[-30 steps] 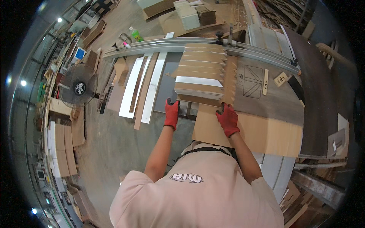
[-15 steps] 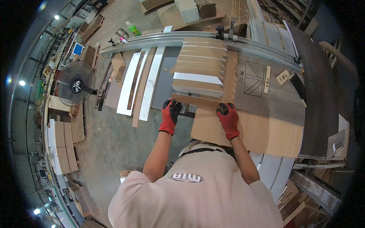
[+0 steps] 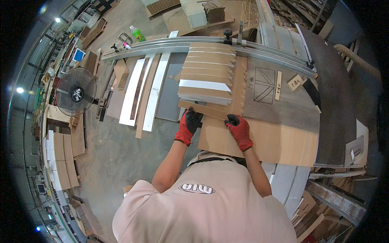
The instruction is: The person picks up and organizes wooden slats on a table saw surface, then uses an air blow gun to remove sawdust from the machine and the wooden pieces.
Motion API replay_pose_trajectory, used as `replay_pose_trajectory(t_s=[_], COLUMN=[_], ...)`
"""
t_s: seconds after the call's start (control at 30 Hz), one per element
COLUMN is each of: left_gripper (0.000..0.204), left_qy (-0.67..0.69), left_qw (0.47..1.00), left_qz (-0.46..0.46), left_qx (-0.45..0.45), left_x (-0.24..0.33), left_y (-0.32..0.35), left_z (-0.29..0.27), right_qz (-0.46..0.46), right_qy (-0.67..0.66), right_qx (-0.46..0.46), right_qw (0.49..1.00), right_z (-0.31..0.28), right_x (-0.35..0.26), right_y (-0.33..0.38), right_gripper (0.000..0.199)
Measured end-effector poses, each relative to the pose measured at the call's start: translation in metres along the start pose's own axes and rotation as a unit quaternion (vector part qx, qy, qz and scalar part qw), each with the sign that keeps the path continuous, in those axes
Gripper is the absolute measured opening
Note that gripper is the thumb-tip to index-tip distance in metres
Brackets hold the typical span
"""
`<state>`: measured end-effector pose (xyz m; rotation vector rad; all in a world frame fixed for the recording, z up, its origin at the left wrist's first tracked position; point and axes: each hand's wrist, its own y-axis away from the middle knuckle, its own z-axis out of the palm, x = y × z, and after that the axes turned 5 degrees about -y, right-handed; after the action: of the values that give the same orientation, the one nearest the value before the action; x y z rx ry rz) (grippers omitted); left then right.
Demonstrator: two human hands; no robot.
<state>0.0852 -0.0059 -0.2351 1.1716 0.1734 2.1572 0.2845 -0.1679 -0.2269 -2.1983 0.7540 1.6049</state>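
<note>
Both my hands wear red gloves with black fingers and palms. Between them is a narrow brown wooden strip point(image 3: 206, 111), tilted with its right end nearer to me. My left hand point(image 3: 187, 126) is closed on its left part, and my right hand point(image 3: 240, 130) pinches the right end. Just beyond the strip is a row of brown and white strips point(image 3: 206, 75) with angled right ends, packed side by side on a brown board point(image 3: 240, 85). Under my right hand lies a pale wood panel point(image 3: 263, 139).
A metal rail point(image 3: 275, 58) with a black-knobbed clamp crosses behind the strips. Long white and brown slats point(image 3: 156, 91) lie to the left, past them a standing fan point(image 3: 76, 90). On the right is a grey panel point(image 3: 298, 97) with a pencil drawing. A green bottle point(image 3: 137, 34) stands beyond the rail.
The strip has turned so that its right end sits nearer to me, and a gap has opened between it and the row. The whole view has shifted slightly.
</note>
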Motion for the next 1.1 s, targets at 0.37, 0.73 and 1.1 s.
replay_pose_trajectory(t_s=[0.37, 0.73, 1.1], left_gripper=[0.021, 0.016, 0.041], left_qy=[-0.067, -0.684, -0.151], left_qw=[0.996, 0.674, 0.984], left_qz=[-0.008, 0.279, 0.052], left_qx=[-0.05, -0.007, 0.081], left_x=[-0.022, -0.028, -0.029], left_y=[-0.033, -0.028, -0.019], left_z=[-0.02, -0.026, -0.009], right_qz=[-0.033, -0.053, -0.056], right_qy=[0.156, 0.144, 0.123], right_qx=[0.034, 0.022, 0.128], right_qw=[0.987, 0.988, 0.982], right_z=[0.006, 0.016, 0.013], right_x=[-0.005, -0.006, -0.036], right_y=[-0.011, -0.022, -0.026], right_gripper=[0.035, 0.036, 0.042])
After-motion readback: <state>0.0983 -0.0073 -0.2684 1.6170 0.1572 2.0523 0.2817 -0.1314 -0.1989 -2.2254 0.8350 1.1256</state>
